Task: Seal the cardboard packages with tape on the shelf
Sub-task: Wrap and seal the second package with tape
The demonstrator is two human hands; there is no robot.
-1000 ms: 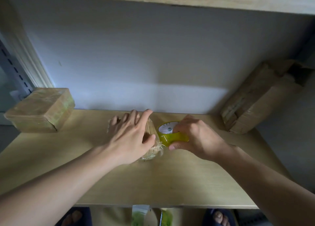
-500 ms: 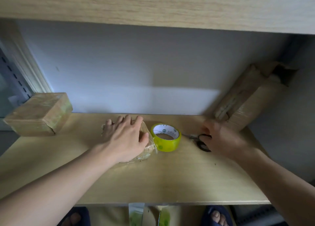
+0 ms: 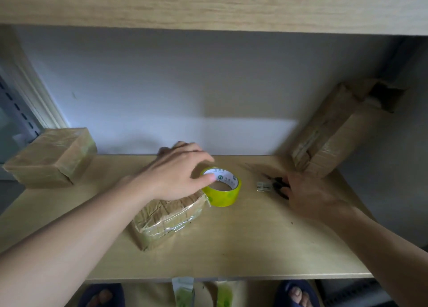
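Three cardboard packages (image 3: 168, 218); one tape roll (image 3: 222, 188); one scissors (image 3: 279, 186).

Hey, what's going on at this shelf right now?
A person is taping up cardboard packages on a wooden shelf. The left hand reaches over a partly taped package with its thumb at the yellow tape roll beside it. The right hand is on the black scissors; its grip is hidden. A wrapped package sits at far left, and a long box with an open end leans at the right.
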